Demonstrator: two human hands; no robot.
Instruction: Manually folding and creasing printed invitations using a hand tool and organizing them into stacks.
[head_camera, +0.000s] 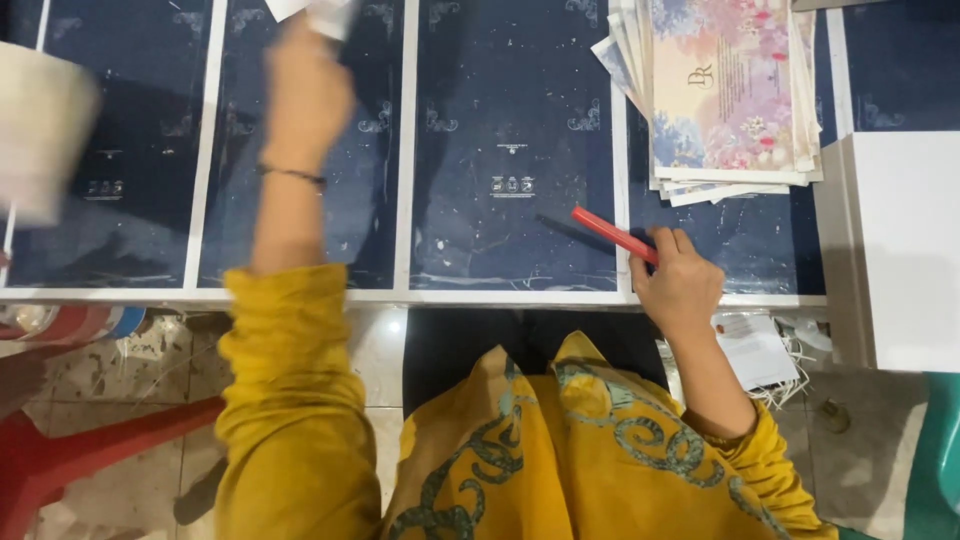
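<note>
My right hand (680, 285) is gripping a slim red stick (612, 235) angled toward the surface's far-left; my left hand (305, 85) is pinching white paper (318, 14).

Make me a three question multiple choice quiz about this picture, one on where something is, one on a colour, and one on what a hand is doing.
1. Where is the stack of floral printed paper cards?
A. far right of the dark blue printed sheets
B. on the floor
C. far left

2. What colour is the flat stick?
A. green
B. red
C. white

3. What is the right hand doing?
A. lying flat and empty
B. holding scissors
C. closed in a grip on the stick

Answers: 1 A, the stack lies at the top right. 2 B, it is plainly red. 3 C, the fingers wrap its near end.
</note>
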